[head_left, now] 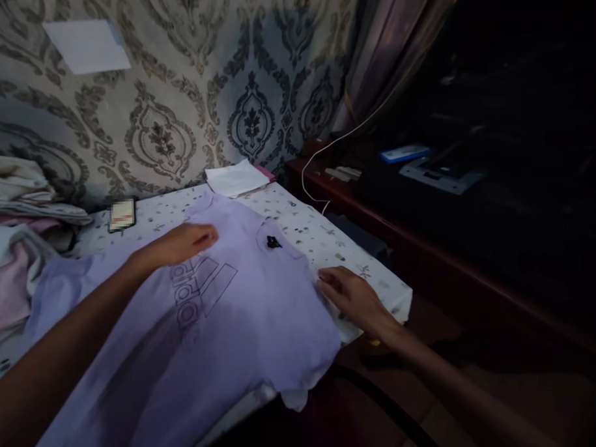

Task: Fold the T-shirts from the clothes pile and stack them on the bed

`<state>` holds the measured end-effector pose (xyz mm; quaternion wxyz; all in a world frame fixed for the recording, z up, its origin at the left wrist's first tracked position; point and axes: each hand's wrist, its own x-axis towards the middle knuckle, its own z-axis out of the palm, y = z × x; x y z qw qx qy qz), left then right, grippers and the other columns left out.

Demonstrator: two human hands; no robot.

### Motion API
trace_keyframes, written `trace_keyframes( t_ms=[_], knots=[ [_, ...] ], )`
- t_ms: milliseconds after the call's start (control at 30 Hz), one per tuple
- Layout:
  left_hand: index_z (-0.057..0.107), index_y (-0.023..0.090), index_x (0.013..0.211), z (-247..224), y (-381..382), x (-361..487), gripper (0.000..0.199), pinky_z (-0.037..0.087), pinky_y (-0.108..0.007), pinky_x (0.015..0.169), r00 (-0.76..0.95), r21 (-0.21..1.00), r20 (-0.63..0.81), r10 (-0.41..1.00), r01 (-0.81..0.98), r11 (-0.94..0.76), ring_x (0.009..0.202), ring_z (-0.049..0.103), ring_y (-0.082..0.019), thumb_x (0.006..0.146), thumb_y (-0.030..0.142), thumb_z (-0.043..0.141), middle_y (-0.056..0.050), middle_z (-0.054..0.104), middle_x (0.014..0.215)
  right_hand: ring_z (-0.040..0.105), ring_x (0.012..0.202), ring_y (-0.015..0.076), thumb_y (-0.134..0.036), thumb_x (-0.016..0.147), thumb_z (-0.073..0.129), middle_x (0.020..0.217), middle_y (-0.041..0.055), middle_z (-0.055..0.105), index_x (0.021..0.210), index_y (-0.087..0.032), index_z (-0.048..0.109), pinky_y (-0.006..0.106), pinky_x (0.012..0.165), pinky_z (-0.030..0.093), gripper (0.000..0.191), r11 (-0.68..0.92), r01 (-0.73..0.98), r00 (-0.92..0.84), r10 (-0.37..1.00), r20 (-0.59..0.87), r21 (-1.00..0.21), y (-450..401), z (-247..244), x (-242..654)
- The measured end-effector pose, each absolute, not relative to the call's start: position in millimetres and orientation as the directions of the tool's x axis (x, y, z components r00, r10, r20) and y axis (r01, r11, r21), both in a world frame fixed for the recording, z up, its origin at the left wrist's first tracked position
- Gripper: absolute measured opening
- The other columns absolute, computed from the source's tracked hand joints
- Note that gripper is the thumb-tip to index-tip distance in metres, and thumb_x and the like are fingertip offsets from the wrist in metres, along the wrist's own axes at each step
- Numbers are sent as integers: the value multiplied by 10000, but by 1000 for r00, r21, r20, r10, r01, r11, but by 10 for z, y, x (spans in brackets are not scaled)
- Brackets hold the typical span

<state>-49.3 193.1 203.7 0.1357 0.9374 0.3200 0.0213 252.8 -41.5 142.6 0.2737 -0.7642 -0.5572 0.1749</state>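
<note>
A lavender T-shirt with an outlined logo lies spread over a table with a white patterned cover. Its neckline, with a black label, points toward the far right. My left hand is over the upper part of the shirt, beside the logo, its fingers curled; what they hold, if anything, is too small to tell. At the shirt's right edge is my right hand, fingers bent and close to the fabric; whether they pinch it cannot be made out.
Folded clothes are piled at the left. A phone and papers lie along the patterned wall. A white cable hangs by a dark red wooden piece of furniture at the right.
</note>
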Motion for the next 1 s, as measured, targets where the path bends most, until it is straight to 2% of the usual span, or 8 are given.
trace_keyframes(
  t_ms=[100, 233, 433, 533, 633, 733, 867, 1000],
  knots=[
    [662, 181, 1157, 1920, 2602, 472, 350, 499, -265, 828, 770, 242, -13, 637, 621, -746, 903, 655, -172, 909, 194, 416, -54, 716, 995, 649, 863, 255, -429, 885, 529, 985, 96, 687, 1014, -199, 666, 385, 759, 484, 298, -270, 825, 302, 953, -16, -497, -126, 1476, 2526],
    [672, 204, 1170, 1648, 3007, 1230, 394, 463, -339, 971, 807, 215, -50, 588, 583, -783, 1053, 605, -223, 807, 168, 523, -83, 657, 1135, 624, 840, 218, -334, 859, 568, 988, 71, 678, 895, -219, 620, 334, 710, 447, 132, -279, 824, 301, 953, -36, -494, 34, 1449, 2506],
    [659, 173, 888, 1505, 3133, 1396, 217, 442, -288, 905, 872, 247, -166, 461, 489, -836, 984, 574, -206, 694, 119, 578, -79, 637, 1053, 562, 692, 155, -266, 819, 544, 757, 4, 612, 769, -228, 516, 297, 662, 433, 69, -170, 566, 328, 944, 32, -807, 133, 1365, 2551],
    [625, 183, 903, 1545, 3116, 1352, 220, 431, -257, 763, 871, 278, -200, 448, 489, -827, 843, 570, -176, 694, 126, 585, -43, 652, 937, 565, 645, 153, -375, 748, 683, 714, -24, 599, 897, -230, 536, 285, 605, 438, 255, -220, 340, 405, 912, -69, -914, 228, 1343, 2594],
    [601, 191, 839, 1595, 3049, 1325, 169, 395, -248, 681, 872, 291, -199, 448, 489, -823, 744, 548, -160, 692, 113, 571, -12, 640, 819, 483, 485, 124, -391, 717, 710, 550, -67, 512, 792, -230, 536, 262, 492, 362, 248, -283, 226, 269, 938, -220, -932, 298, 1352, 2652],
    [552, 191, 782, 1669, 2990, 1345, 92, 380, -264, 696, 871, 275, -108, 479, 490, -827, 765, 537, -170, 723, 120, 554, -21, 619, 804, 382, 384, 95, -388, 753, 662, 438, -82, 418, 612, -242, 434, 252, 433, 272, 305, -302, 181, 164, 948, -274, -936, 291, 1408, 2754],
    [537, 193, 901, 1747, 2957, 1455, 154, 386, -290, 729, 826, 293, 83, 558, 515, -805, 780, 539, -183, 795, 102, 473, -28, 599, 819, 336, 389, 85, -406, 788, 649, 444, -86, 408, 611, -241, 427, 256, 449, 248, 328, -248, 163, 230, 951, -208, -955, 252, 1490, 2960],
    [539, 194, 931, 1570, 2874, 1613, 185, 404, -326, 765, 751, 333, 196, 630, 554, -763, 808, 561, -212, 808, 75, 466, -42, 604, 821, 363, 461, 104, -294, 815, 626, 492, -66, 390, 581, -238, 405, 276, 512, 265, 326, -251, 367, 316, 939, -134, -896, 310, 1473, 3094]
  ],
)
